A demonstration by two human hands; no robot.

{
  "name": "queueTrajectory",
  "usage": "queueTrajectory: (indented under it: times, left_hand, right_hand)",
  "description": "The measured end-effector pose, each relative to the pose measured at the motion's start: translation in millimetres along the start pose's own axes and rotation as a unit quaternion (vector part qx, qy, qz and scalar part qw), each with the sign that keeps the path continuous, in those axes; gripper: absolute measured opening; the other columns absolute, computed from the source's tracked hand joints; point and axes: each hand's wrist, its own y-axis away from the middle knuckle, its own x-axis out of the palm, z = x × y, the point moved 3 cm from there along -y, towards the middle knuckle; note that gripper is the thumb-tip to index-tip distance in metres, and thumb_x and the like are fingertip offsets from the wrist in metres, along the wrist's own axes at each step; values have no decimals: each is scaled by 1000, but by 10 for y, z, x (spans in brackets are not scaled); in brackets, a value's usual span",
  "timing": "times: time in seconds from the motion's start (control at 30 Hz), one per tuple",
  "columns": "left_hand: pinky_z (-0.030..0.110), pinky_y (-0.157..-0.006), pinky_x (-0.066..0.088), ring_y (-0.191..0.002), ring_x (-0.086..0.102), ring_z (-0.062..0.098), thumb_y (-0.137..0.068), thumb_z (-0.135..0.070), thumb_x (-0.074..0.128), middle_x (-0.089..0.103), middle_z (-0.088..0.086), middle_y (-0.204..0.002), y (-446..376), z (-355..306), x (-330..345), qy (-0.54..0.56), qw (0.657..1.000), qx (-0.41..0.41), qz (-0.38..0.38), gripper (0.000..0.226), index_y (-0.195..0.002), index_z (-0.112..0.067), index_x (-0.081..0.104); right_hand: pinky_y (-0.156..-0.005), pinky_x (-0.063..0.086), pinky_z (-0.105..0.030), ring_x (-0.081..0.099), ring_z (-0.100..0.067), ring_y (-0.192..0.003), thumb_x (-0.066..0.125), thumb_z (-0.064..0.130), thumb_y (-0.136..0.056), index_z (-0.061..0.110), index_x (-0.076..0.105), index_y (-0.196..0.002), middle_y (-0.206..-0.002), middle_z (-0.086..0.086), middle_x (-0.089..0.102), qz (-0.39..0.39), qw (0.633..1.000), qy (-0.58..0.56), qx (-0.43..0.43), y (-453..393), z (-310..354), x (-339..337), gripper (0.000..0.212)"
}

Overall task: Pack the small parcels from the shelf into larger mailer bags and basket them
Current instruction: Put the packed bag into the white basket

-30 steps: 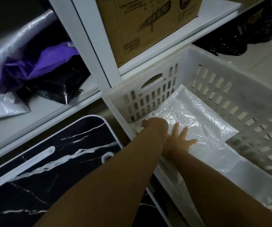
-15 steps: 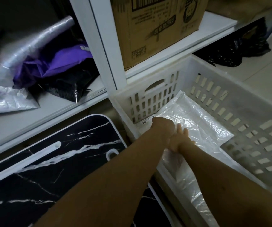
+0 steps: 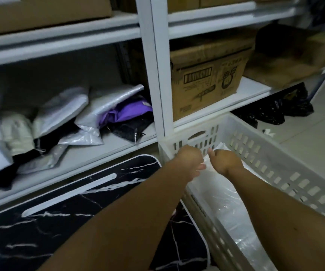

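Basket: white slotted plastic basket (image 3: 271, 165) on the floor, beside the shelf upright.
Contents: clear crinkled plastic mailer bag (image 3: 224, 198).
Hands: left hand (image 3: 189, 159) and right hand (image 3: 226, 159), fingers curled, above the bag.
Shelf: white metal shelf (image 3: 91, 151) carrying grey, purple and black parcels (image 3: 91, 116).

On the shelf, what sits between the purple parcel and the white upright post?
Nothing: in the head view the purple parcel reaches right up to the white post. A black bag lies just below it.
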Motion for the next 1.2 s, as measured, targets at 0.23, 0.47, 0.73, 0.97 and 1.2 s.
queueTrajectory:
  times: [0.23, 0.47, 0.73, 0.97, 1.2]
  left_hand:
    - [31, -71, 50, -95, 67, 28, -103, -17, 29, 62, 16, -124, 735, -80, -642, 54, 994, 61, -68, 38, -136, -4, 42]
    - [37, -93, 41, -108, 62, 28, -104, -36, 25, 62, 14, -122, 1519, 201, -1814, 144, 971, 101, -160, 44, -137, -17, 46]
    - [37, -96, 39, -111, 60, 27, -104, -28, 23, 61, 13, -125, 2086, 873, -3120, 266, 918, 67, -286, 45, -136, -11, 49]
    - [43, -115, 26, -135, 42, 30, -103, -14, 18, 43, 16, -146, 2130, 1275, -3782, 392, 867, 60, -301, 46, -147, -7, 31]
    - [45, -111, 33, -126, 52, 33, -102, -13, 24, 51, 19, -138, 2113, 1407, -4102, 389, 861, 71, -320, 39, -137, -7, 41]
  right_hand:
    - [-90, 43, -34, 58, -33, -112, 34, 29, -103, 6, 64, -114, -124, -17, 62, -45, 996, 41, -70, 373, 767, -385, 39]
    - [-86, 45, -34, 58, -35, -110, 47, 29, -95, 9, 64, -114, -122, -17, 62, -33, 981, 102, -164, 829, 1894, -293, 32]
    - [-83, 41, -31, 57, -31, -111, 43, 31, -99, 11, 61, -116, -123, -14, 62, 15, 947, 107, -301, 1613, 3461, 332, 32]
    - [-87, 40, -31, 53, -29, -114, 50, 24, -97, 10, 49, -127, -129, -10, 53, 54, 943, -157, -290, 1945, 4491, 827, 33]
    - [-86, 56, -47, 67, -32, -95, 70, 27, -73, 7, 43, -119, -112, -13, 64, 82, 909, -393, -115, 1422, 5011, 970, 57]
